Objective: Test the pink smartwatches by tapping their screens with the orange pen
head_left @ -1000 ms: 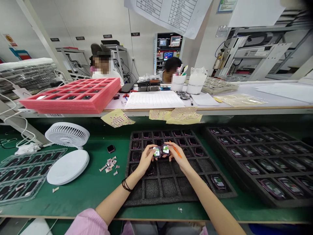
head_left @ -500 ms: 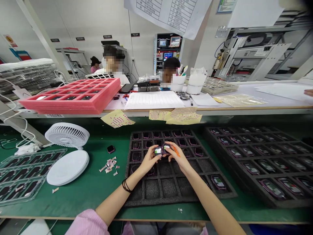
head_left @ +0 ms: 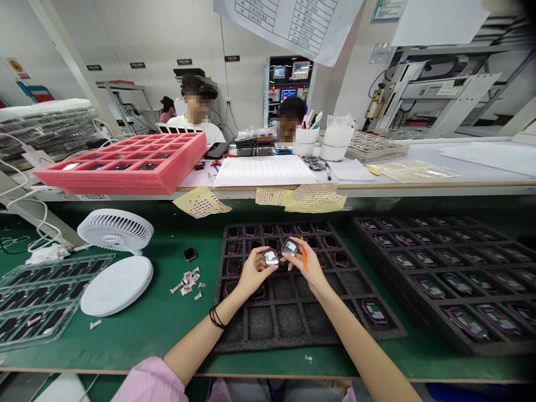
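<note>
Between the fingers of my left hand [head_left: 253, 274] is a smartwatch body [head_left: 271, 257] with its screen lit. My right hand [head_left: 312, 271] pinches a second smartwatch [head_left: 289, 247], also lit and tilted, close beside the first. An orange stick-like tool [head_left: 304, 254] is tucked in the right hand's fingers; its kind cannot be made out. Both hands are over a black foam tray [head_left: 288, 330]. Dark-screened watches fill many of its far pockets, and one lit watch [head_left: 374, 311] lies in a pocket at the near right.
On the right stands another foam tray [head_left: 422, 309] full of watches. A white fan [head_left: 117, 286], a loose watch [head_left: 190, 254], small paper strips [head_left: 187, 282] and a clear tray [head_left: 54, 333] are on the left. The shelf ahead carries a pink foam tray [head_left: 167, 181]; people sit beyond.
The watch in my right hand has been raised and turned slightly, away from the left one. The orange tool has tilted more upright. My left hand stays almost still.
</note>
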A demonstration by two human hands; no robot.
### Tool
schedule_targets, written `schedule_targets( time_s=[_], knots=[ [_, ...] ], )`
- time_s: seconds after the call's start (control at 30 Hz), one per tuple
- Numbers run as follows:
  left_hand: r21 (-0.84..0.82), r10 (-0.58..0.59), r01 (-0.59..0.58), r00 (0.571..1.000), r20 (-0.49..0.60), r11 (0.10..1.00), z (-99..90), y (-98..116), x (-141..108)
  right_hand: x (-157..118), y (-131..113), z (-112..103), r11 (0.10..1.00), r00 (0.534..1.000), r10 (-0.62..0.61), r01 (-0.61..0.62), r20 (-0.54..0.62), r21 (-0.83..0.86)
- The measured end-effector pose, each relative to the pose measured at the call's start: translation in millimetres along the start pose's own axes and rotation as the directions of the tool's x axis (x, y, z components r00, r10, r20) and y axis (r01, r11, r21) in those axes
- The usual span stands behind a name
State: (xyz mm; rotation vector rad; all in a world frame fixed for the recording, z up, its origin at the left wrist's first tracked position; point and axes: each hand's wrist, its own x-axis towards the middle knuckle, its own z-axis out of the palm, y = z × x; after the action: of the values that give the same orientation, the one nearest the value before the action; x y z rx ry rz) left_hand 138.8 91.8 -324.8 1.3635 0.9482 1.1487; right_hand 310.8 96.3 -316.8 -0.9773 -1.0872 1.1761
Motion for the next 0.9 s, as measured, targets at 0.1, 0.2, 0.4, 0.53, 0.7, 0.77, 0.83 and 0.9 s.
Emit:
schedule_targets(
  time_s=[0.1,0.2,0.4,0.53,0.7,0.77,0.83,0.9],
  knots=[
    [0.012,0.008,-0.008,1.000,-0.015,1.000,0.0,0.9,0.2,-0.6,-1.6,1.1,1.000,1.000,0.001,-0.001,-0.009,0.000],
    [0.000,0.020,-0.020,1.000,-0.024,1.000,0.1,0.0,1.1,-2.3,-3.8,2.9,1.000,1.000,0.009,-0.010,0.003,0.006],
    [-0.041,-0.004,0.002,0.999,-0.036,0.999,-0.6,-0.8,2.7,-5.1,-6.3,3.5,0.995,0.999,0.041,-0.041,0.001,0.088],
    [-0.056,-0.007,0.004,0.998,-0.061,0.998,-1.1,-0.5,3.9,-4.4,-4.8,2.3,0.993,0.999,0.045,-0.045,0.005,0.112],
    [-0.080,-0.017,0.010,0.997,-0.081,0.997,-1.1,0.2,4.8,-4.2,-5.1,2.8,0.993,0.999,0.044,-0.044,0.003,0.106],
    [-0.079,-0.022,0.016,0.997,-0.079,0.997,-1.3,1.4,4.4,-4.7,-6.4,3.3,0.993,0.999,0.048,-0.048,0.002,0.105],
    [-0.072,-0.024,0.019,0.997,-0.075,0.997,-1.6,3.0,3.6,-5.5,-7.8,3.8,0.993,0.998,0.056,-0.056,0.006,0.102],
    [-0.066,-0.026,0.021,0.997,-0.072,0.998,-1.9,4.4,2.9,-6.2,-8.9,4.1,0.993,0.998,0.065,-0.065,0.008,0.099]
  ],
)
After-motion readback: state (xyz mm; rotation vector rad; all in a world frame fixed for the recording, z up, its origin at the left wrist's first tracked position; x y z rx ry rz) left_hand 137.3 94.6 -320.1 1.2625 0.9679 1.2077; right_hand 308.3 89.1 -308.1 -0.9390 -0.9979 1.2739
